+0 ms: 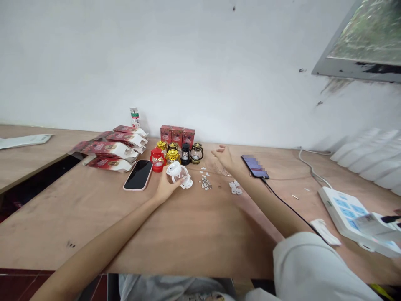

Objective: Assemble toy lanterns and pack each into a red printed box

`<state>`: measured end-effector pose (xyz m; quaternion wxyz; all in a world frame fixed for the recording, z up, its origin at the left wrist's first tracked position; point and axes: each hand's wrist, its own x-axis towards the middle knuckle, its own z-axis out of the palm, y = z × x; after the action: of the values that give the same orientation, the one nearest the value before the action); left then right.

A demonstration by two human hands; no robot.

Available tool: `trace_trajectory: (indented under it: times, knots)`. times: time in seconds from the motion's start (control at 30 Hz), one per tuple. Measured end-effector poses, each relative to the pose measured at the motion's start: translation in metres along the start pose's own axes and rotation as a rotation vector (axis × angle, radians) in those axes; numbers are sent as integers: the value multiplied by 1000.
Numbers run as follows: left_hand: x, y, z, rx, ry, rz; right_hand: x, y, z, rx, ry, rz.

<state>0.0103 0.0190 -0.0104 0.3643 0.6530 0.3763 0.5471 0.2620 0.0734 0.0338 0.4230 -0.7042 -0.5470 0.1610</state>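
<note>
My left hand (166, 184) is closed around a small white lantern (174, 169) with a clear body, tilted a little above the table. Beyond it stand several similar lanterns: a red lantern (158, 160), gold ones such as the gold lantern (173, 157), and a black lantern (185, 155). My right hand (224, 156) reaches over the table to the right of them, fingers apart, with nothing visible in it. Between the hands lies a pile of small round silver button cells (206, 183). Clear thin pieces (222, 170) and small white plastic parts (235, 187) lie below my right hand.
Flattened red cartons (109, 149) and a pink-edged phone (138, 175) lie on the left. Three red boxes (177, 135) stand against the wall. To the right are a cabled phone (255, 166), a power strip (354, 219) and white stacked items (372, 163).
</note>
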Motion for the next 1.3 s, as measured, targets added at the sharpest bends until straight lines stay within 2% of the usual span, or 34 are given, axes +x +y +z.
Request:
trace_trajectory:
  times: [0.03, 0.1, 0.13, 0.2, 0.3, 0.47, 0.73, 0.8, 0.93, 1.03, 1.17, 1.3]
  knots:
    - [0, -1, 0, -46, -10, -38, -17, 2, 3, 45, -11, -57]
    - [1, -3, 1, -116, -34, -112, -56, 8, 10, 264, -83, -328]
    - [1, -3, 1, -141, -37, -143, -76, 12, 13, 304, -146, -429]
    - [1, -3, 0, -182, -27, -192, -112, 16, 19, 251, -261, -525]
    - [0, -1, -1, -264, -24, -272, -142, 16, 21, 141, -305, -578]
    - [0, 7, 2, -338, -8, -361, -147, 7, 17, -42, -313, -654]
    - [4, 5, 4, -230, 37, -268, -158, 1, 14, -153, -293, -750]
    - [4, 6, 5, -204, 60, -260, -160, -2, 12, -135, -370, -786]
    - [3, 11, 6, -205, 90, -280, -160, -5, 6, -87, -688, -932]
    - [3, 14, 6, -204, 102, -297, -160, -5, 4, -40, -770, -999]
    - [3, 15, 6, -208, 117, -315, -162, -2, 5, 41, -693, -975]
    - [3, 13, 5, -186, 137, -303, -163, 0, 9, 223, -630, -749]
